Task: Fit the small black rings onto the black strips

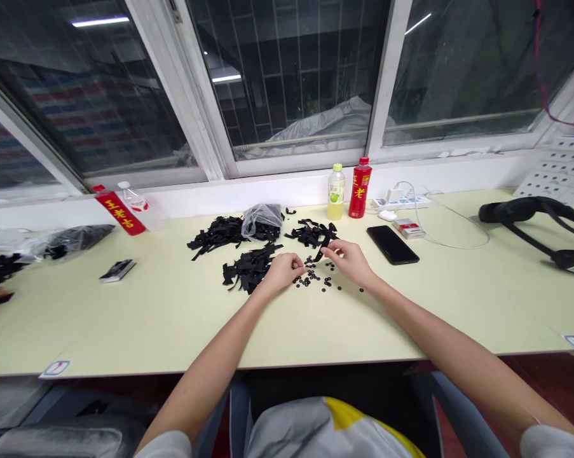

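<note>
A long pale-yellow table (172, 334) is seen from above; over its middle, two bare hands are held near each other; by the right hand (348, 259), a black strip (321, 250) is pinched narrowly at one end between thumb and fingers, tilted above the small black rings (310, 278) scattered on the table; the fingertips of the left hand (283, 270) are drawn close together at the edge of the rings, and whether anything is held there cannot be told; the strip is best kept steady and flat, its free end left uncovered by the fingers, and the rings are best taken singly.

Behind the table, a window (296, 70) is framed in white; at right a black headset-like device (544, 222) is laid; upright at the back are a red bottle (360, 191) and a bottle of yellow drink (335, 196); heaps of black strips (249, 267) are crowded against the left hand, where snagging seems likely; a dark phone (392, 245) is placed right of the right hand, apart from the rings.
</note>
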Available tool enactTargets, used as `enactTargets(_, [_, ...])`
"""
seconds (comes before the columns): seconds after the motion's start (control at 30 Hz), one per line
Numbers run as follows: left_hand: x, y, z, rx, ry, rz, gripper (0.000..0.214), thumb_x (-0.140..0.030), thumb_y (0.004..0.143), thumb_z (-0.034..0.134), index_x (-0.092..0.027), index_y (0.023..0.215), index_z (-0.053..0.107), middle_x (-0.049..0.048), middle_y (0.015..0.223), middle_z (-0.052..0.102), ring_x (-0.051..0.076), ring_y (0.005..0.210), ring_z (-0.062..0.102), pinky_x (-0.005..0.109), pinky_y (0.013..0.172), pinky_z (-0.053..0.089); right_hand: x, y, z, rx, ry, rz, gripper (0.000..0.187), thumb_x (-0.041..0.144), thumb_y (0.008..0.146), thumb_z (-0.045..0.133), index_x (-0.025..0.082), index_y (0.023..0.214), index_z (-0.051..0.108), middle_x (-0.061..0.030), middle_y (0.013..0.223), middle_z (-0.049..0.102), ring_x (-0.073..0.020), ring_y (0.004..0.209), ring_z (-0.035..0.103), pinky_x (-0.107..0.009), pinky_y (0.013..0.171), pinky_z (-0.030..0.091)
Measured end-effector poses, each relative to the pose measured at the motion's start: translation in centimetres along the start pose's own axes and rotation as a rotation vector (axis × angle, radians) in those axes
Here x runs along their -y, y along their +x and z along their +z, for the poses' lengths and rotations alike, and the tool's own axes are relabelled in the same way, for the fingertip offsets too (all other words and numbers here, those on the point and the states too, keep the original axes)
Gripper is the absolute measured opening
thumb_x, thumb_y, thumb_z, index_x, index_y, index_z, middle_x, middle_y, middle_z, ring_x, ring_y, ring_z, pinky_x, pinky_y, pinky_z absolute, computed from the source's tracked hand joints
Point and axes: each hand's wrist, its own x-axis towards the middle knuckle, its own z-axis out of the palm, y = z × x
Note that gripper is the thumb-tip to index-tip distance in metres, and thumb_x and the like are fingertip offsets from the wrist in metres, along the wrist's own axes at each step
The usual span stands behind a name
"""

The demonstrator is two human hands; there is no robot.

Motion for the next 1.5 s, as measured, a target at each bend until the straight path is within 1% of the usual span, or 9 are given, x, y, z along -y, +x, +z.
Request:
enactTargets(0.13, [-0.2, 0.0, -0.2, -0.056, 0.003, 0.012, 0.023, -0.022, 0.106, 0.093, -0.024, 0.085, 0.083, 0.0038, 0.085, 0.085, 0.024, 0.080, 0.071, 0.035, 0.078, 0.050, -0.2, 0.1, 0.0, -0.006, 0.005, -0.011, 0.051, 0.072, 0.112, 0.077, 0.029, 0.085, 0.078, -0.0097, 0.095, 0.089, -0.0332, 0.093, 0.082, -0.045, 0.088, 0.069])
enactTargets(0.33, [-0.2, 0.1, 0.3, -0.030, -0.009, 0.029, 0.025, -0.026, 0.102, 0.101, -0.025, 0.085, 0.083, 0.0045, 0.089, 0.087, 0.025, 0.082, 0.072, 0.036, 0.082, 0.053, -0.5, 0.2, 0.1, 0.011, -0.009, -0.012, 0.047, 0.068, 0.112, 0.076, 0.028, 0.087, 0.079, -0.0100, 0.097, 0.090, -0.0337, 0.095, 0.082, -0.045, 0.089, 0.067])
enactTargets(0.53, [-0.3, 0.1, 0.7, -0.016, 0.052, 0.021, 0.023, -0.019, 0.107, 0.091, -0.024, 0.085, 0.083, 0.0053, 0.089, 0.086, 0.025, 0.082, 0.073, 0.037, 0.084, 0.055, -0.7, 0.2, 0.3, 0.005, -0.019, -0.015, 0.045, 0.065, 0.113, 0.076, 0.028, 0.087, 0.078, -0.0092, 0.097, 0.090, -0.0330, 0.096, 0.082, -0.045, 0.092, 0.066])
enactTargets(0.73, [-0.1, 0.2, 1.2, -0.034, 0.093, 0.064, 0.006, -0.017, 0.110, 0.089, -0.022, 0.108, 0.094, 0.0064, 0.101, 0.089, 0.027, 0.094, 0.077, 0.037, 0.097, 0.060, -0.9, 0.2, 0.3, -0.003, -0.011, -0.018, 0.049, 0.069, 0.112, 0.079, 0.028, 0.085, 0.077, -0.0090, 0.094, 0.088, -0.0323, 0.093, 0.081, -0.043, 0.087, 0.065])
enactTargets(0.8, [-0.1, 0.3, 1.3, -0.022, 0.124, 0.076, 0.007, -0.018, 0.110, 0.091, -0.022, 0.112, 0.097, 0.0075, 0.104, 0.089, 0.028, 0.100, 0.078, 0.038, 0.102, 0.060, -0.9, 0.3, 0.4, -0.003, 0.013, -0.031, 0.050, 0.071, 0.111, 0.079, 0.028, 0.085, 0.077, -0.0093, 0.093, 0.088, -0.0325, 0.091, 0.080, -0.043, 0.086, 0.064])
enactTargets(0.93, [0.3, 0.6, 1.5, -0.001, 0.139, 0.066, 0.007, -0.019, 0.111, 0.093, -0.021, 0.106, 0.097, 0.0087, 0.103, 0.089, 0.028, 0.102, 0.078, 0.037, 0.104, 0.058, -1.0, 0.3, 0.4, -0.008, 0.047, -0.041, 0.050, 0.072, 0.109, 0.080, 0.028, 0.085, 0.077, -0.0094, 0.092, 0.088, -0.0324, 0.089, 0.080, -0.044, 0.086, 0.062])
enactTargets(1.1, [1.0, 1.0, 1.5, -0.005, 0.103, 0.005, 0.012, -0.027, 0.109, 0.100, -0.019, 0.101, 0.094, 0.0073, 0.099, 0.088, 0.025, 0.092, 0.073, 0.035, 0.096, 0.054, -0.9, 0.3, 0.4, -0.006, 0.054, -0.024, 0.049, 0.072, 0.107, 0.083, 0.028, 0.084, 0.078, -0.0095, 0.092, 0.089, -0.0333, 0.090, 0.079, -0.045, 0.088, 0.062])
enactTargets(1.3, [1.2, 0.9, 1.5, 0.007, 0.104, -0.051, 0.023, -0.039, 0.110, 0.097, -0.020, 0.099, 0.091, 0.0065, 0.091, 0.085, 0.026, 0.088, 0.071, 0.036, 0.090, 0.051, -0.9, 0.2, 0.4, 0.004, 0.075, -0.027, 0.047, 0.070, 0.105, 0.080, 0.029, 0.083, 0.077, -0.0093, 0.091, 0.087, -0.0327, 0.089, 0.076, -0.046, 0.089, 0.060])
enactTargets(1.5, [0.6, 0.4, 1.2, 0.027, 0.166, -0.023, 0.029, -0.035, 0.116, 0.092, -0.023, 0.093, 0.080, 0.0080, 0.096, 0.083, 0.032, 0.106, 0.075, 0.042, 0.109, 0.052, -1.0, 0.2, 0.7, 0.009, 0.110, -0.020, 0.049, 0.074, 0.101, 0.080, 0.029, 0.081, 0.076, -0.0093, 0.090, 0.085, -0.0325, 0.089, 0.074, -0.047, 0.089, 0.059])
